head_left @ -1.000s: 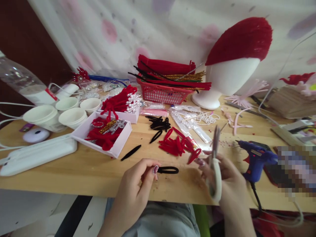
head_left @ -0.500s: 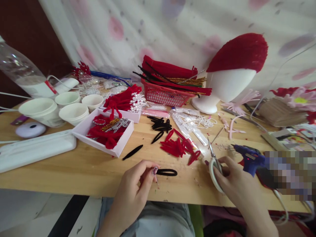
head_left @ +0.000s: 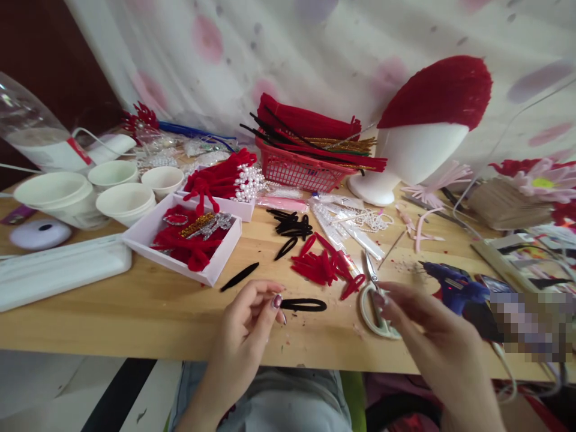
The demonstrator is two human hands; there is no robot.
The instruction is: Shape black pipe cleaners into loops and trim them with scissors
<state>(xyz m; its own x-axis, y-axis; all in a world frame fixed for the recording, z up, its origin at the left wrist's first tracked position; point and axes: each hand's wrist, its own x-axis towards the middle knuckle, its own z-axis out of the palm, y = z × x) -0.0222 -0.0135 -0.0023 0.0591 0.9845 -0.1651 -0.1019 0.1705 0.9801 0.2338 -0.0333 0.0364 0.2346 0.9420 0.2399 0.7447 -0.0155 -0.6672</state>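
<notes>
Your left hand [head_left: 245, 336] has its fingers [head_left: 275, 302] pinched shut on the left end of a thin black fuzzy pipe-cleaner loop [head_left: 304, 305], which lies flat on the wooden counter [head_left: 148, 312] close to the near edge. The loop's long axis runs left-right, stretching away from your fingertips toward your other hand.

Your right hand [head_left: 432, 336] is spread loose with nothing gripped, its fingertips resting on or just over the white-handled scissors [head_left: 375, 300]; I can't tell if they actually touch. The scissors lie on the counter just right of the loop, blades pointing away from you toward the pile of red pipe-cleaner loops [head_left: 321, 265]. So the left hand is the one on the loop, and the right sits a little off its free end.

The blue hot glue gun [head_left: 454, 288] is just right of your right hand. No label or writing anywhere is readable.
</notes>
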